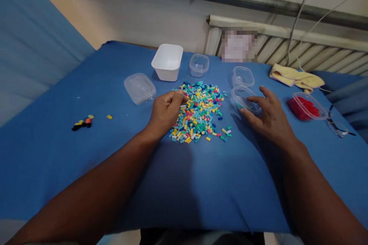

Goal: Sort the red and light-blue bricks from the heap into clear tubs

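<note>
A heap of small coloured bricks (201, 111) lies in the middle of the blue table (86, 153). My left hand (166, 111) rests at the heap's left edge, fingers curled in a pinch; what they hold is too small to name. My right hand (267, 116) lies to the right of the heap with fingers spread, touching a clear plastic cup (241, 98) that has a few green bricks in it.
At the back stand a white tub (167, 61), two empty clear cups (199, 64) (243, 75) and a clear lid (139, 87). A clear cup of red bricks (306, 107), a yellow cloth (296, 76) and glasses (340, 128) lie right. A few loose bricks (83, 122) lie left.
</note>
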`<state>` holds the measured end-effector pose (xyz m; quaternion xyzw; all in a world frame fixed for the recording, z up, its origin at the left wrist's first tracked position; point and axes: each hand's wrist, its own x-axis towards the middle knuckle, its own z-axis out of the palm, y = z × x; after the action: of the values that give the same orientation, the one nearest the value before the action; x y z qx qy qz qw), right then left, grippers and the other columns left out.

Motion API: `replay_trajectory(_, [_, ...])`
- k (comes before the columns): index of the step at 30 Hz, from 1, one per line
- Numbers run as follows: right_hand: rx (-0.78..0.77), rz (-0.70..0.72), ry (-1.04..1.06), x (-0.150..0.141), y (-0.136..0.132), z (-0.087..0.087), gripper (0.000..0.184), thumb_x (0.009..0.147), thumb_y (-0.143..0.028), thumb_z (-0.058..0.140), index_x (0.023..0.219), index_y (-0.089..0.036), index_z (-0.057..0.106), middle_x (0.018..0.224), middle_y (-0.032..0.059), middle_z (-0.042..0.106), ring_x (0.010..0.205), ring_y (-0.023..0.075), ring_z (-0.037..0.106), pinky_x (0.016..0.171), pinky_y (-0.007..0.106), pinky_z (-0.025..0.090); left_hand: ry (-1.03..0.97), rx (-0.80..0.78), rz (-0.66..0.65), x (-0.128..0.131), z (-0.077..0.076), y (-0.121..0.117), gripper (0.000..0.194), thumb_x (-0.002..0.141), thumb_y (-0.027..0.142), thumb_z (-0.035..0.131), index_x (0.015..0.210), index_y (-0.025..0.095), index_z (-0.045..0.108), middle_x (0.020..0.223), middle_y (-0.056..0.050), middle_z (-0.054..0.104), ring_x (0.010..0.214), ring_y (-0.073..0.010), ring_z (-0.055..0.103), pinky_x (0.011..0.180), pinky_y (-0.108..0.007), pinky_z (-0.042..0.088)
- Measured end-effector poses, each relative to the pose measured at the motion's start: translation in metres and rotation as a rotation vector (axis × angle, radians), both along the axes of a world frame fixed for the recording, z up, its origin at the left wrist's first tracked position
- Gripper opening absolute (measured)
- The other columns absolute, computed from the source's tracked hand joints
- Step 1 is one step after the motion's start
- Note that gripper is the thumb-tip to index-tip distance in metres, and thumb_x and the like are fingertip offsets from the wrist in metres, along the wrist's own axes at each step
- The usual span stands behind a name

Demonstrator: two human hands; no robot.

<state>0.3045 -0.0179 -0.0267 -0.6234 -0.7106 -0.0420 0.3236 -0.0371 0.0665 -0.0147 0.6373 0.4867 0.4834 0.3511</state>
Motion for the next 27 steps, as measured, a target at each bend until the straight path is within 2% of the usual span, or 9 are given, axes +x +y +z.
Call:
replay_trajectory(2, [-0.06,0.032,0.019,0.004,-0.001,-0.005,0.059,0.095,-0.063,0.077,0.135,-0.021,0.076,0.174,0.0233,0.045,0.161,0.0469,0.047,0.127,0.07,0.043,0.0,-0.005,-0.002,0.0,0.001,-0.001,0.037,0.107,0.036,0.061,0.082,0.018,0.081,0.084,-0.006,0.081,0.079,-0.0181,0.073,0.079,-0.029,0.061])
replay_trajectory(5, [-0.072,0.053,0.023,0.006,0.0,-0.009,0.051,0.098,-0.059,0.075,0.132,-0.021,0.077,0.169,0.0234,0.052,0.155,0.0451,0.053,0.125,0.068,0.045,-0.001,-0.011,-0.002,0.0,0.001,-0.001,0.036,0.107,0.034,0.06,0.083,0.018,0.082,0.083,-0.006,0.081,0.078,-0.0182,0.073,0.078,-0.029,0.061])
replay_trajectory(8, [-0.056,-0.029,-0.052,0.011,0.001,-0.008,0.047,0.098,-0.055,0.074,0.128,-0.018,0.079,0.159,0.0256,0.06,0.147,0.0465,0.059,0.123,0.069,0.047,-0.006,-0.005,-0.003,0.0,0.0,0.0,0.036,0.107,0.034,0.061,0.083,0.018,0.082,0.082,-0.006,0.081,0.076,-0.0178,0.073,0.076,-0.029,0.061])
replay_trajectory(12, [-0.036,-0.127,-0.153,0.01,-0.006,0.0,0.053,0.096,-0.058,0.076,0.128,-0.015,0.08,0.157,0.0282,0.061,0.143,0.0513,0.06,0.117,0.074,0.048,-0.012,-0.002,-0.003,-0.001,-0.002,0.001,0.036,0.107,0.035,0.061,0.083,0.018,0.082,0.082,-0.006,0.081,0.077,-0.0179,0.073,0.076,-0.028,0.061])
replay_trajectory(15, [0.038,-0.093,-0.149,-0.013,-0.012,0.009,0.052,0.097,-0.058,0.078,0.131,-0.018,0.078,0.158,0.0253,0.062,0.142,0.0485,0.062,0.116,0.072,0.051,-0.016,0.006,-0.005,-0.001,-0.003,0.001,0.036,0.107,0.035,0.062,0.082,0.018,0.082,0.082,-0.006,0.081,0.077,-0.0176,0.073,0.077,-0.028,0.061])
replay_trajectory(18, [0.111,0.093,-0.075,-0.05,-0.011,0.013,0.032,0.106,-0.044,0.072,0.129,-0.023,0.076,0.138,0.017,0.075,0.128,0.0355,0.071,0.112,0.057,0.057,-0.012,0.004,-0.003,0.0,-0.002,0.001,0.037,0.107,0.036,0.062,0.082,0.018,0.082,0.083,-0.006,0.081,0.077,-0.0181,0.073,0.077,-0.029,0.061])
replay_trajectory(20, [0.042,0.217,-0.082,-0.073,-0.005,0.009,0.025,0.11,-0.034,0.064,0.131,-0.023,0.073,0.128,0.0135,0.079,0.12,0.0314,0.073,0.107,0.052,0.06,-0.002,-0.006,0.002,0.0,-0.001,0.001,0.037,0.107,0.037,0.061,0.082,0.018,0.081,0.083,-0.007,0.081,0.078,-0.0188,0.073,0.076,-0.029,0.061])
replay_trajectory(23, [-0.043,0.198,-0.12,-0.091,0.006,-0.001,0.024,0.109,-0.028,0.061,0.127,-0.018,0.074,0.122,0.0151,0.079,0.113,0.0329,0.072,0.099,0.051,0.059,-0.002,-0.007,-0.002,0.0,-0.002,0.001,0.038,0.108,0.038,0.061,0.083,0.018,0.081,0.084,-0.007,0.082,0.078,-0.0192,0.074,0.076,-0.03,0.062])
replay_trajectory(27, [-0.162,0.091,-0.142,-0.091,0.014,-0.011,0.018,0.104,-0.028,0.065,0.111,-0.017,0.077,0.11,0.0163,0.078,0.105,0.0346,0.07,0.092,0.05,0.056,-0.026,0.009,-0.017,-0.001,-0.005,0.002,0.038,0.107,0.041,0.061,0.084,0.018,0.082,0.084,-0.006,0.081,0.081,-0.0197,0.076,0.08,-0.03,0.062])
